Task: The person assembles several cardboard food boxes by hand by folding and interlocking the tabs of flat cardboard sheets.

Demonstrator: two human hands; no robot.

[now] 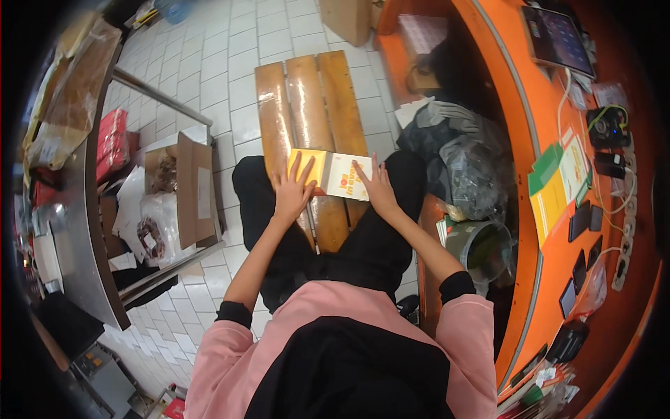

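Note:
A small cardboard box [348, 180] lies unfolded on the slatted wooden bench [301, 91] between my knees. Its left part is yellow inside; its right panel is white with orange and yellow print. My left hand [293, 187] rests on the yellow part with its fingers spread. On the right, my right hand [377, 187] lies along the white panel's edge, fingers stretched out and touching it. Neither hand is wrapped round anything. The underside of the cardboard is hidden.
To the left stands a metal table [84, 237], with an open brown carton [194, 188] beneath it. Right of my knee are dark plastic bags [474, 171] and a clear bin [481, 255]. An orange counter [513, 91] holds phones, a tablet [558, 38] and flat yellow-green packaging [555, 185].

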